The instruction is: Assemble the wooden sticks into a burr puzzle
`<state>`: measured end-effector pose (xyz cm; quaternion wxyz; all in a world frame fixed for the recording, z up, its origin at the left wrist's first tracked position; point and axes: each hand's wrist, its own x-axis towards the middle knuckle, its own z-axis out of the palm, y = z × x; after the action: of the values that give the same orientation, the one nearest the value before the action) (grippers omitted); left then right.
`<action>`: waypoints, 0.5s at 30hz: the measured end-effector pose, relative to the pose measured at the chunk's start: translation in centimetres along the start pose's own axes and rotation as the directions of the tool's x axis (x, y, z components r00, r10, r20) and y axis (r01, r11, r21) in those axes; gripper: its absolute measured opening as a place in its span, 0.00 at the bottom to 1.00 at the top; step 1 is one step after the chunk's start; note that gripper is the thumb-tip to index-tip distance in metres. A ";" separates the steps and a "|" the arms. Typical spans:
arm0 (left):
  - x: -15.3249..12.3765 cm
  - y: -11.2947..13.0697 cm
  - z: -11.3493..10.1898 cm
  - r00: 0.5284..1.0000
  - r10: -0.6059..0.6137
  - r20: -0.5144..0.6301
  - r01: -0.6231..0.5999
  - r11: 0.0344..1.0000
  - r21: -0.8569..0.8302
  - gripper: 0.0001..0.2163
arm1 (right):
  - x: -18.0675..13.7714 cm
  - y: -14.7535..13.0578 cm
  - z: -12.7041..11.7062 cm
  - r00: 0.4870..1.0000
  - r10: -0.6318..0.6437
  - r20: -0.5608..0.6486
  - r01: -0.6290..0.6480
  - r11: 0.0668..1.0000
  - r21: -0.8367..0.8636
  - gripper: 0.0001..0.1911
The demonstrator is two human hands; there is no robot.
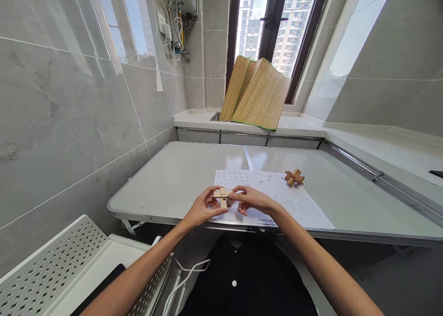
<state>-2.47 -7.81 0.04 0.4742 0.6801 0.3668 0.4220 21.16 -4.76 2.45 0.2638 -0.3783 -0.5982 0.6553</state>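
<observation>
Between my two hands is a light wooden interlocking puzzle (222, 194), its blocks crossing one another, held just above the near edge of the table. My left hand (204, 207) grips it from the left, thumb below and fingers behind. From the right, my right hand (251, 199) pinches the puzzle's right end with thumb and forefinger, the other fingers curled beneath. Under the hands lie printed paper sheets (277, 200) with rows of small diagrams. Toward the sheets' upper right corner rests a darker wooden burr puzzle (294, 178), its bars crossed in a star shape.
The white folding table (173, 177) spans the space ahead, with a seam down its middle. Behind it a bamboo mat (263, 94) leans at the window. A white perforated rack (69, 256) and a white cable (188, 272) are at the lower left.
</observation>
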 end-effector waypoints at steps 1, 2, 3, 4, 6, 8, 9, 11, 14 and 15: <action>-0.1 0.0 0.0 1.000 -0.003 0.011 0.003 1.000 0.005 0.33 | 0.0 -0.1 0.0 1.000 0.000 0.001 0.000 1.000 -0.015 0.28; -0.1 0.1 0.0 1.000 -0.006 0.020 0.005 1.000 0.010 0.33 | 0.0 -0.2 -0.1 1.000 0.002 0.007 -0.002 1.000 -0.029 0.28; -0.2 0.1 0.0 1.000 -0.008 0.028 0.007 1.000 0.018 0.34 | 0.0 -0.2 -0.1 1.000 0.003 0.016 -0.003 0.999 -0.040 0.28; -0.2 0.1 0.0 0.999 -0.008 0.036 0.007 1.000 0.028 0.34 | -0.1 -0.3 -0.2 1.000 0.006 0.030 -0.004 0.999 -0.050 0.28; -0.2 0.2 -0.1 0.999 -0.012 0.053 0.008 0.998 0.064 0.35 | -0.1 -0.3 -0.3 0.997 0.019 0.068 -0.014 0.997 -0.072 0.29; -0.3 0.3 -0.1 0.998 -0.002 0.064 -0.006 0.993 0.117 0.35 | 0.1 -0.2 -0.4 0.994 0.036 0.104 -0.026 0.995 -0.098 0.30; -0.3 0.4 -0.1 0.997 0.009 0.072 -0.019 0.990 0.143 0.35 | 0.2 -0.2 -0.3 0.992 0.041 0.116 -0.028 0.993 -0.111 0.31; -0.4 0.6 0.0 0.995 0.028 0.094 -0.045 0.983 0.175 0.34 | 0.4 0.1 -0.2 0.991 0.037 0.126 -0.021 0.992 -0.125 0.32; -0.5 0.8 0.1 0.994 0.025 0.107 -0.043 0.986 0.162 0.34 | 0.6 0.5 0.3 0.995 0.000 0.103 0.014 0.991 -0.132 0.33; -0.6 0.8 0.1 0.995 0.018 0.100 -0.033 0.989 0.145 0.34 | 0.6 0.6 0.5 0.996 -0.020 0.087 0.031 0.990 -0.136 0.32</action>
<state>-2.54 -8.55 0.65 0.4349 0.7377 0.3644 0.3660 20.45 -4.68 1.75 0.2198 -0.3596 -0.6574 0.6247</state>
